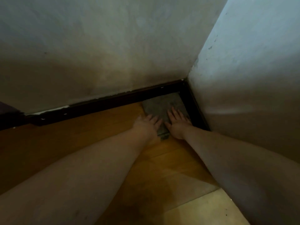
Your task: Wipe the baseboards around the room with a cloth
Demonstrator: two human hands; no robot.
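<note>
- Wood floor (81, 143) — warm orange-brown boards, lit paler at the near right edge; it carries everything listed below.
- Two bare forearms reach from the near edge of the view toward the room corner, converging as they go.
- Left hand (146, 125): palm down, fingers (155, 120) straight and slightly spread, the tips lying on the near left edge of the cloth; the heel of the hand rests on the floor. Nothing is gripped.
- Right hand (177, 123): palm down, fingers (174, 112) straight and spread, pressed flat on top of the cloth; thumb points toward the left hand. Nothing is gripped.
- The two hands lie side by side, close but apart, with a strip of cloth showing between them.
- Cloth (160, 105) — grey, folded to a flat rectangle, lying on the floor tight in the corner. Its far edge meets the baseboard of the facing wall; its right edge runs along the baseboard of the right-hand wall. A small tag or hem shows at its near end, between the wrists.
- Baseboard (100, 105): dark, nearly black, running along the foot of the facing wall and turning at the corner to follow the right wall; white chips and flecks show along its top edge.
- Facing wall (105, 46): pale, smudged, shadowed toward the bottom.
- Right wall (251, 62): pale bluish, with small dark marks near the corner edge.
</note>
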